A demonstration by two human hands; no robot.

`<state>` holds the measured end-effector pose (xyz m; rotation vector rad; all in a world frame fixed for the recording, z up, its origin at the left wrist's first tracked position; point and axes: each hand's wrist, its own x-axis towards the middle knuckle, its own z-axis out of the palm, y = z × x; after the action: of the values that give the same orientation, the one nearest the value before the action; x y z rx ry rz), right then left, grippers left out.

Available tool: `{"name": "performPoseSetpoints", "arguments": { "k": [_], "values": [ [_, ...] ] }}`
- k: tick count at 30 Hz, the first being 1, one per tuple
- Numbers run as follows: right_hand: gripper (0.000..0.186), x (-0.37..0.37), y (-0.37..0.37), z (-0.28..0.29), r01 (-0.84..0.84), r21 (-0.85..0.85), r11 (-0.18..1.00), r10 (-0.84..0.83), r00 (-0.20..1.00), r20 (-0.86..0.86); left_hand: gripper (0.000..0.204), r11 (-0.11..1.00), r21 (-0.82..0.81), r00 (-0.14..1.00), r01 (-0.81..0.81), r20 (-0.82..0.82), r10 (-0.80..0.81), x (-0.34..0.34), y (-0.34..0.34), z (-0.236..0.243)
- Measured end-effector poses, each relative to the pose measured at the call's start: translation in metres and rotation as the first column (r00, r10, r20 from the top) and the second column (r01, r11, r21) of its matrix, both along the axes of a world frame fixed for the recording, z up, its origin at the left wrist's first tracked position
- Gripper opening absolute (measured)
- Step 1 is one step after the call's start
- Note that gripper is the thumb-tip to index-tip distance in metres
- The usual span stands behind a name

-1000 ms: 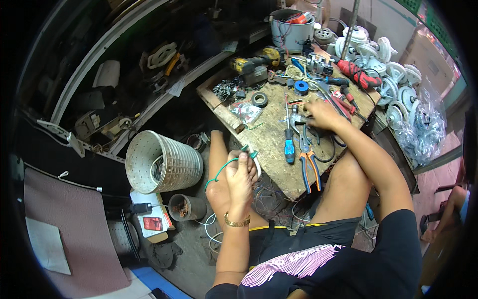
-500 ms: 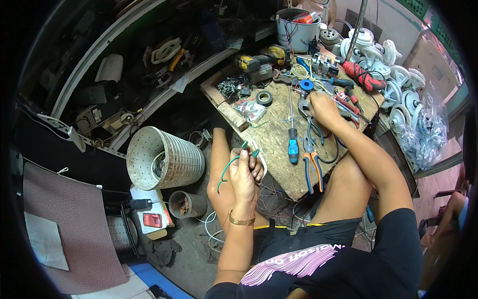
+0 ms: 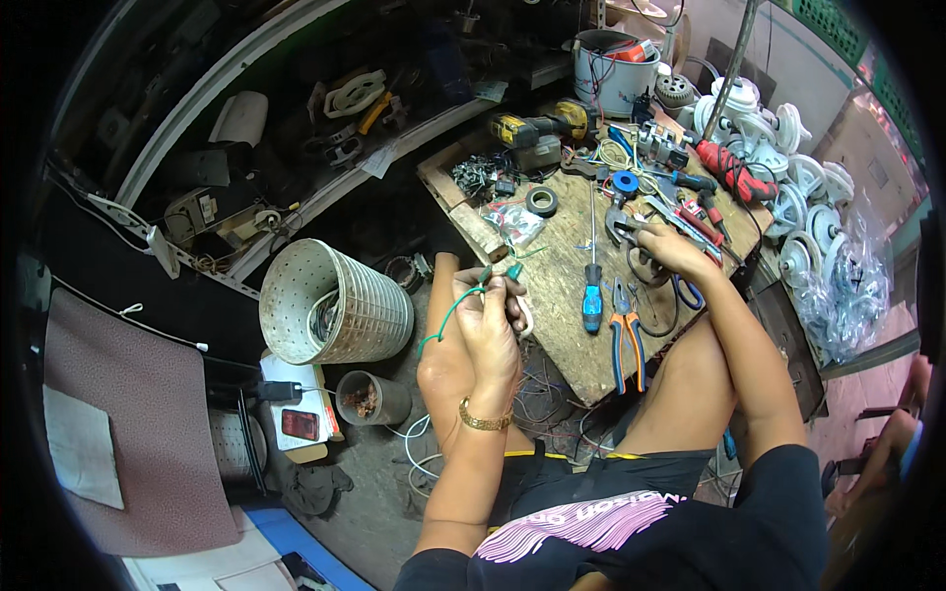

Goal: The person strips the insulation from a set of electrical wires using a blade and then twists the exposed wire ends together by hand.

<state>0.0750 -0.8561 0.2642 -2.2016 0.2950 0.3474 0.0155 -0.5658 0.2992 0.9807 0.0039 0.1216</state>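
Observation:
In front of my knee, my left hand [image 3: 492,317] is closed on a green wire [image 3: 440,327], which curves out from the fingers to the left. Two dark green tips show above those fingers, and a pale strip is beside them. My right hand [image 3: 678,248] is over the wooden work board [image 3: 562,281], its fingers curled round a blue-handled tool [image 3: 689,293]; the palm hides most of it, so its kind is unclear. Close by lie orange-and-blue pliers [image 3: 627,347] and a blue screwdriver [image 3: 592,301].
Black tape [image 3: 541,201], a yellow drill [image 3: 532,125], a red power tool [image 3: 731,169] and a pail [image 3: 613,79] crowd the board's far side. White spools [image 3: 788,177] are piled at right. A perforated basket [image 3: 379,305] and small bin [image 3: 384,399] stand at left.
My right hand has come nearer and to the right, and blue handles now show beneath it. My left hand still grips the green wire. The whole view has shifted slightly.

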Motion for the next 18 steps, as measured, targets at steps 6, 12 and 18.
{"name": "performPoseSetpoints", "arguments": {
  "k": [6, 12, 18],
  "values": [
    [0.042, -0.034, 0.091, 0.028, -0.351, 0.645, 0.679, 0.319, 0.932, 0.171, 0.011, 0.879, 0.365, 0.941, -0.308, 0.252, 0.225, 0.005, -0.007, 0.008],
    [0.04, -0.067, 0.154, 0.039, -0.543, 0.245, 0.803, 0.345, 0.759, 0.553, 0.013, 0.711, 0.458, 0.811, -0.534, 0.514, 0.279, 0.001, -0.012, 0.006],
    [0.024, -0.069, 0.164, 0.03, -0.462, 0.109, 0.88, 0.315, 0.74, 0.594, 0.018, 0.619, 0.461, 0.728, -0.636, 0.625, 0.283, 0.004, -0.014, -0.024]
  ]
}}
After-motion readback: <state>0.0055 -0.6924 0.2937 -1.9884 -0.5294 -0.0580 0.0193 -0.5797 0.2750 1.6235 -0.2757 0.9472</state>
